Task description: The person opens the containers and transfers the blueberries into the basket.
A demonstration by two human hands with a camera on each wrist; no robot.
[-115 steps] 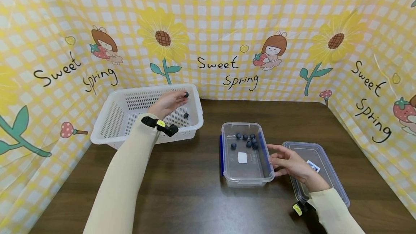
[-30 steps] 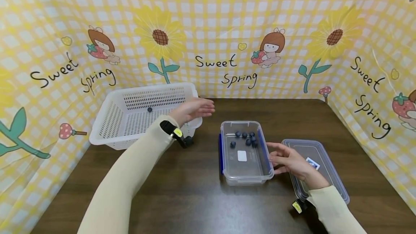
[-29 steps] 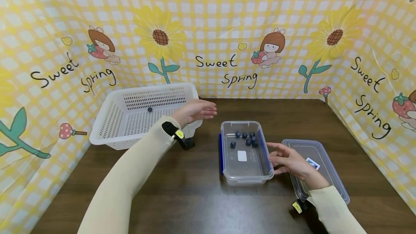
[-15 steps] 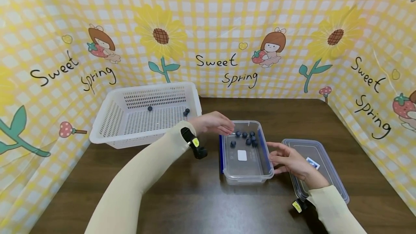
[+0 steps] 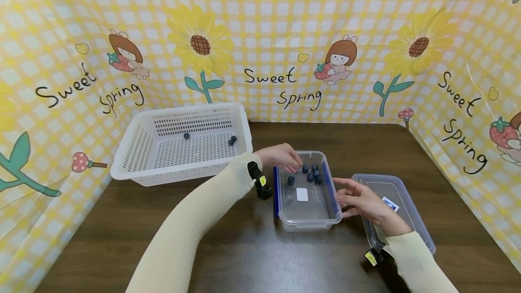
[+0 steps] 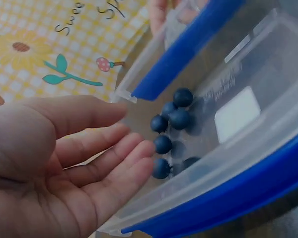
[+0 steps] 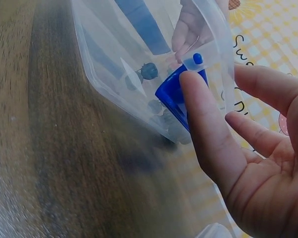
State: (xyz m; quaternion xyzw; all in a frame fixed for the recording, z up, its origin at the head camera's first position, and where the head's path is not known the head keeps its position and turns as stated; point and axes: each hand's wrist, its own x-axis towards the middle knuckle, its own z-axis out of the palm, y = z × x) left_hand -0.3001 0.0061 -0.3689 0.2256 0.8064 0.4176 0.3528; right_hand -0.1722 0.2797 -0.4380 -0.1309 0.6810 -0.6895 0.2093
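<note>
Clear plastic container [image 5: 308,207] sits on the surface, blueberries [image 5: 311,173] inside. Left hand [image 5: 281,157], fingers relaxed, reaches one berry; right hand [image 5: 360,200], open, steadies the wall. Next: a pinch, seemingly.

Place type: staged tabletop booth, not a lived-in room.
Backdrop: yellow gingham sheet [image 5: 260,21] on three sides, printed with sunflowers, cartoon girls and "Sweet Spring"; it hides whatever lies behind.
Surface: dark wood-grain table [image 5: 252,257].
Props: white perforated basket [image 5: 134,148], clear box [image 5: 306,214] with blue clips, lid [image 5: 407,220] beside it.
Recording gear: small camera units strapped at both wrists.
</note>
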